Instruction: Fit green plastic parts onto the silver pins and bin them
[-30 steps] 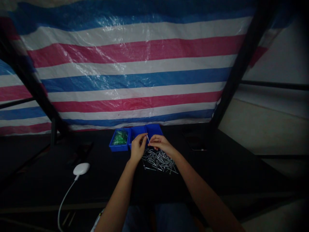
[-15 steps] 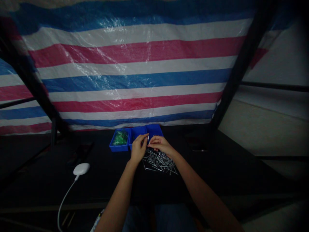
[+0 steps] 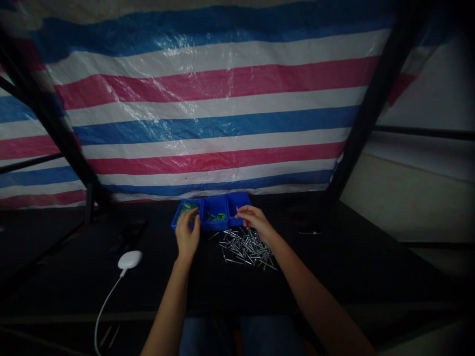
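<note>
My right hand [image 3: 255, 221] pinches a small shiny screw [image 3: 237, 210] between thumb and fingertips, in front of the right blue bin [image 3: 243, 198]. Only a bit of the screw shows. Below that hand lies a loose pile of long thin metal screws [image 3: 247, 249] on the black table. My left hand [image 3: 188, 235] hangs at the front of the left blue bin [image 3: 174, 221], thumb and fingers apart, and I see nothing in it. That bin contains a bag of green pieces [image 3: 189, 205], partly covered by the hand. Small green plastic plugs [image 3: 215, 216] lie in the middle blue bin [image 3: 215, 202].
A white rounded device [image 3: 129, 259] with a white cable sits on the black table [image 3: 156, 287] at the left. A dark flat object [image 3: 309, 226] lies to the right. Striped sheeting [image 3: 222, 118] hangs behind, between black frame posts [image 3: 356, 128].
My left hand has left the screw and moved left to the left bin, uncovering the middle bin. My right hand stays near its place, holding the screw. The view has shifted slightly.
</note>
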### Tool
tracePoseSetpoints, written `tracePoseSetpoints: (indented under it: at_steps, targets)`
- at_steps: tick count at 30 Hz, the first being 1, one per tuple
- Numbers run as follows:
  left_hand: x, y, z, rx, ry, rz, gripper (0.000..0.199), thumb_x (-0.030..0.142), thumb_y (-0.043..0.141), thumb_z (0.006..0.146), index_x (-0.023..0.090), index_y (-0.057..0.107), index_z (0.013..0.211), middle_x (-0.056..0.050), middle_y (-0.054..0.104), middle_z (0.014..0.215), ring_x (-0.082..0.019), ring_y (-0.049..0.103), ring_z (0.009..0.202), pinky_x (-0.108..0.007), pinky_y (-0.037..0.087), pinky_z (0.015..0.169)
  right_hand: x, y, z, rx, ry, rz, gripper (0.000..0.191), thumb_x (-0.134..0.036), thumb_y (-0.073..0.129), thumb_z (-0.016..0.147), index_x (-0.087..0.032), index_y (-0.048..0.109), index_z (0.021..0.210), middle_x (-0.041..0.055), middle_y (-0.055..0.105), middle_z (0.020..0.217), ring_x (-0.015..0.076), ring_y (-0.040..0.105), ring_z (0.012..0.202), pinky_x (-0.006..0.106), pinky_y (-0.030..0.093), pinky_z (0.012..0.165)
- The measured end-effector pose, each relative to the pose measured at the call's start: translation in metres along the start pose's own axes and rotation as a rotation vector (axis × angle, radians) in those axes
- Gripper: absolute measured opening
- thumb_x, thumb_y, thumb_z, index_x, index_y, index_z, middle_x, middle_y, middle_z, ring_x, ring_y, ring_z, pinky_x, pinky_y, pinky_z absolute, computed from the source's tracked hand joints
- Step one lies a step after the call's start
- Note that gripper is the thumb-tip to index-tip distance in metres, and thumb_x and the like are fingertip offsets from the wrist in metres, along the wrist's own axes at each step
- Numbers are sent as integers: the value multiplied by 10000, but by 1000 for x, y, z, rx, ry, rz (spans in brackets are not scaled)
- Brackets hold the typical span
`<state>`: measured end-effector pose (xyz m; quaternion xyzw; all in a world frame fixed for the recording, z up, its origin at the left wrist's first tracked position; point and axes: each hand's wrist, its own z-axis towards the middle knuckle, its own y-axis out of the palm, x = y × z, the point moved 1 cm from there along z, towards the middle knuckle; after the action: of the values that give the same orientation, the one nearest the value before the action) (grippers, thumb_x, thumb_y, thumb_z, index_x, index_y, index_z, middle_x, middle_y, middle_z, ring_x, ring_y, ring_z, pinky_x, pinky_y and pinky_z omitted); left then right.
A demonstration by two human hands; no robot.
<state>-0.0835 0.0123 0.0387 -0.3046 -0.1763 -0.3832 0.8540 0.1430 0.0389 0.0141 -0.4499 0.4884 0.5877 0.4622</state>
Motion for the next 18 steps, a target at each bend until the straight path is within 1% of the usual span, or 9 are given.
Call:
tracePoseSetpoints:
  at_steps: [3, 5, 8, 10, 12, 14, 15, 16, 18]
  targets:
    - [-20, -36, -4, -3, -24, 214, 252, 304, 471, 803, 183, 574, 999, -69, 589, 947, -197, 542, 829, -331, 399, 778, 0, -1, 1, 28, 11, -3, 280, -353, 657, 608, -161, 567, 790, 36, 658, 725, 48, 439, 372, 167, 325, 324]
    - [-34, -62, -6, 11, -74, 443, 275, 334, 468, 796, 192, 578, 1004, -80, 584, 989, -236, 520, 890, -371, 371, 795, 0, -2, 0, 51, 16, -13, 282, -359, 651, 610, -158, 566, 790, 36, 658, 715, 45, 434, 360, 166, 323, 317]
    - [-53, -99, -9, 77, -257, 828, 354, 406, 452, 785, 199, 574, 1045, -110, 555, 1062, -307, 460, 976, -464, 296, 837, 1, -2, 0, 80, 6, -33, 285, -360, 642, 615, -155, 564, 797, 29, 656, 697, 39, 426, 344, 160, 315, 310]
    - [-66, -116, -11, 40, -377, 994, 433, 475, 413, 784, 196, 567, 1078, -134, 516, 1126, -335, 415, 1032, -492, 256, 859, 1, -1, 0, 85, -5, -46, 286, -356, 637, 618, -154, 563, 808, 22, 654, 688, 37, 425, 337, 159, 312, 310]
    - [-80, -125, -12, -91, -520, 1042, 520, 567, 382, 761, 203, 583, 1073, -148, 496, 1150, -350, 394, 1056, -499, 241, 866, 2, -1, 0, 81, -12, -51, 285, -351, 633, 622, -155, 563, 816, 18, 652, 682, 36, 425, 334, 158, 310, 311]
    - [-91, -128, -12, -222, -627, 1024, 597, 642, 357, 728, 210, 599, 1061, -158, 491, 1154, -362, 381, 1073, -502, 231, 875, 2, -1, 0, 75, -18, -54, 279, -348, 629, 626, -156, 563, 817, 14, 650, 673, 37, 427, 335, 157, 311, 316]
    - [-94, -128, -12, -242, -637, 1013, 623, 659, 344, 721, 210, 591, 1076, -159, 483, 1167, -361, 375, 1082, -503, 225, 883, 2, -1, 0, 72, -22, -59, 274, -347, 627, 629, -157, 563, 816, 11, 647, 666, 38, 428, 337, 157, 311, 318]
    - [-96, -129, -12, -229, -629, 1005, 639, 664, 332, 724, 209, 572, 1102, -157, 471, 1184, -358, 370, 1090, -502, 223, 889, 3, -2, 0, 68, -29, -68, 268, -346, 622, 634, -158, 563, 815, 9, 643, 658, 40, 431, 340, 157, 311, 321]
    - [-97, -132, -12, -131, -590, 998, 647, 650, 304, 746, 206, 520, 1162, -152, 446, 1216, -351, 361, 1104, -501, 229, 893, 4, -2, 0, 54, -46, -99, 254, -348, 606, 650, -159, 562, 814, 5, 635, 647, 44, 435, 343, 158, 309, 326]
